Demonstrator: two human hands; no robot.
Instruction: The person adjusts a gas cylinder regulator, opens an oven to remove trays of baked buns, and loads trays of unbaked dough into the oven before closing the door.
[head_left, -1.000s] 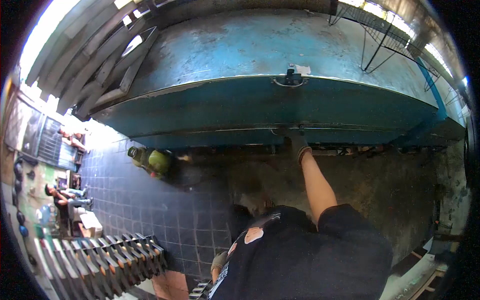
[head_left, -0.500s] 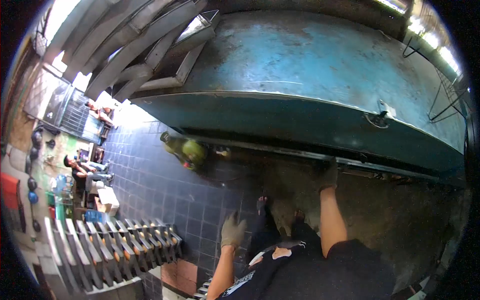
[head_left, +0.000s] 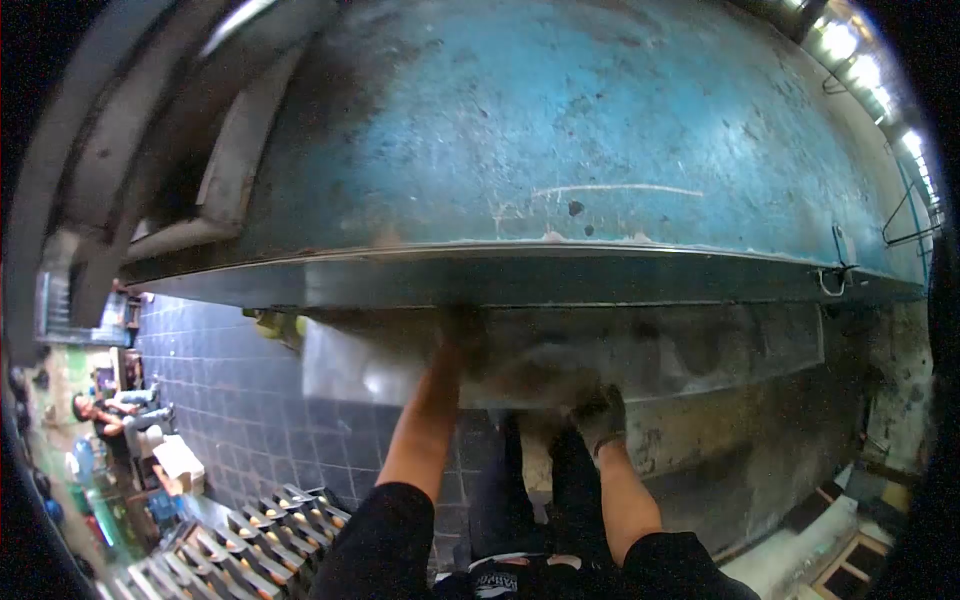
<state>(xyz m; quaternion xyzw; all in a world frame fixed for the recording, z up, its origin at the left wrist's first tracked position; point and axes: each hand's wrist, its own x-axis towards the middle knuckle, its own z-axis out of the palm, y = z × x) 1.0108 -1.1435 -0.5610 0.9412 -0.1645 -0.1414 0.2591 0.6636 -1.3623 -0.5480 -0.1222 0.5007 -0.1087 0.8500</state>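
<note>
A long, shiny grey metal sheet [head_left: 720, 350] lies across the view, just below the front edge of the blue metal table [head_left: 560, 130]. My right hand [head_left: 600, 415], in a dark work glove, grips the near edge of the sheet around its middle. Farther left, my left hand [head_left: 458, 328] reaches over the sheet toward the table's front face. Shadow and blur hide its fingers, so its hold cannot be made out.
Bent metal frames [head_left: 225, 170] stand on the table's left end. A green rounded object [head_left: 275, 328] is on the dark tiled floor [head_left: 240, 380]. Stacked metal brackets [head_left: 250, 550] are at lower left, and a seated person [head_left: 110, 415] is beyond.
The metal sheet has come into view below the table edge. My left hand has moved forward over it, and my right hand has come back to its near edge. My view has shifted closer to the table.
</note>
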